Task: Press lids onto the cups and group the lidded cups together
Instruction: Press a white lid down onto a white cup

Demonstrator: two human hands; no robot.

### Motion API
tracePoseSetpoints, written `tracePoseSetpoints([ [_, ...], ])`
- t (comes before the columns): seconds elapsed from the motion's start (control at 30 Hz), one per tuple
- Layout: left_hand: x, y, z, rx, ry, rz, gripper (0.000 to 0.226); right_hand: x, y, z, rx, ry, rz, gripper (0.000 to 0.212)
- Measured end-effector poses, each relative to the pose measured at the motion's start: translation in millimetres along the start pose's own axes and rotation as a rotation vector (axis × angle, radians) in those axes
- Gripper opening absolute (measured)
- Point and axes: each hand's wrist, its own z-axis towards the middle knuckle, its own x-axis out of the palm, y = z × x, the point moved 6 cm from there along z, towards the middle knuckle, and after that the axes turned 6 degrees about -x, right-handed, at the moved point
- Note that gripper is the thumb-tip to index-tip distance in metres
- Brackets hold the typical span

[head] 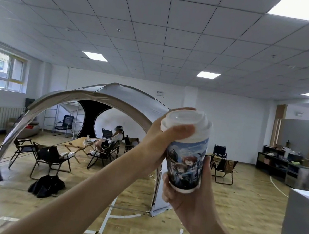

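Centre right: our left hand (157, 135) clasps the lid (186, 122), right hand (186, 192) grips the cup (185, 162); even pressing probably comes next.

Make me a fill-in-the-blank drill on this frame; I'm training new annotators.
1. The left hand grips the ____ of the cup.
2. The lid is ____ in colour.
3. The right hand holds the cup by its ____ end.
Missing words: lid; white; bottom.
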Motion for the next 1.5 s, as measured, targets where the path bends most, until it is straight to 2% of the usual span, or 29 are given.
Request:
tracePoseSetpoints([
  [0.07,-2,2,-1,0.036,-0.017,0.043,0.097,-6,-4,2,0.026,-0.057,0.049,0.077],
  [0.17,1,0,-6,0.002,0.101,0.062,0.096,-12,-15,-2,0.202,0.02,0.11,0.079],
  [0.23,1,2,-7,0.018,0.089,0.094,0.098,-17,-18,-3,0.262,0.027,0.084,0.08],
  [0.33,0,7,-10,0.103,-0.052,0.18,0.091,-20,-14,6,0.136,-0.103,0.096,0.071],
  [0.4,4,11,-13,0.111,-0.025,0.202,0.098,-21,-11,7,0.087,-0.141,0.099,0.064],
  [0.47,8,12,-17,0.071,0.072,0.226,0.099,-27,-15,2,0.214,-0.107,0.031,0.059],
  [0.53,11,12,-20,0.067,0.125,0.278,0.091,-30,-20,-5,0.329,-0.058,-0.04,0.06],
  [0.57,12,11,-21,0.08,0.116,0.289,0.086,-30,-21,-6,0.317,-0.065,-0.03,0.062],
  [0.7,13,13,-19,0.103,0.032,0.27,0.075,-35,-14,2,0.067,-0.184,0.028,0.059],
  [0.73,14,14,-18,0.071,0.049,0.256,0.076,-40,-17,3,0.119,-0.168,0.043,0.06],
  [0.8,16,17,-18,-0.011,0.152,0.234,0.08,-40,-25,-5,0.345,-0.059,0.014,0.063],
  [0.87,16,18,-19,-0.041,0.197,0.21,0.078,-41,-27,-11,0.423,-0.031,-0.064,0.064],
  [0.9,14,19,-18,-0.027,0.176,0.196,0.082,-38,-24,-11,0.373,-0.062,-0.067,0.063],
  [1.0,9,19,-15,0.006,0.053,0.12,0.096,-32,-8,-6,0.06,-0.187,-0.083,0.059],
  [1.03,7,21,-15,-0.001,0.034,0.103,0.1,-30,-5,-6,0.036,-0.182,-0.077,0.059],
  [1.17,9,23,-18,-0.078,0.048,0.079,0.107,-16,-4,-19,0.275,-0.045,-0.087,0.078],
  [1.27,-1,19,-13,-0.082,-0.107,-0.006,0.109,-15,5,-14,0.073,-0.041,-0.229,0.081],
  [1.37,-10,15,-10,-0.123,-0.132,-0.18,0.077,-5,5,-12,-0.03,-0.053,-0.28,0.083],
  [1.4,-11,14,-9,-0.141,-0.117,-0.218,0.078,-2,7,-13,-0.017,-0.068,-0.264,0.078],
  [1.5,-17,15,-8,-0.137,-0.113,-0.225,0.114,10,12,-22,0.113,-0.082,-0.082,0.07],
])
